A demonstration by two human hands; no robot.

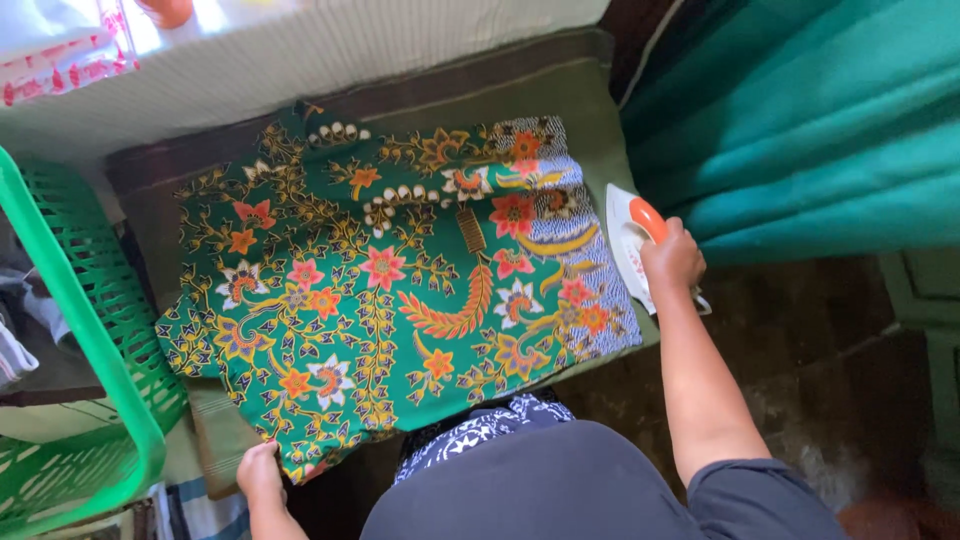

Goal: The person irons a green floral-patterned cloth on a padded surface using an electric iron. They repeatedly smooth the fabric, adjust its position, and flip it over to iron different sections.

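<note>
Green floral cloth (390, 290), smooth white iron (630, 245)

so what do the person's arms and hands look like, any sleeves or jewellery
Both hands are bare: no gloves, rings or watch visible. The right hand leads to a bare forearm and a short dark grey sleeve above the elbow. Only the left hand and wrist show at the frame's bottom edge, so its sleeve is out of view.

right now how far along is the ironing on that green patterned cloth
Done: the green floral cloth lies spread flat on the padded mat. In hand: the right hand grips the iron at the cloth's right edge, beside it, while the left hand holds the near corner. Left: pressing the cloth; whether any part is ironed already cannot be told.
</note>
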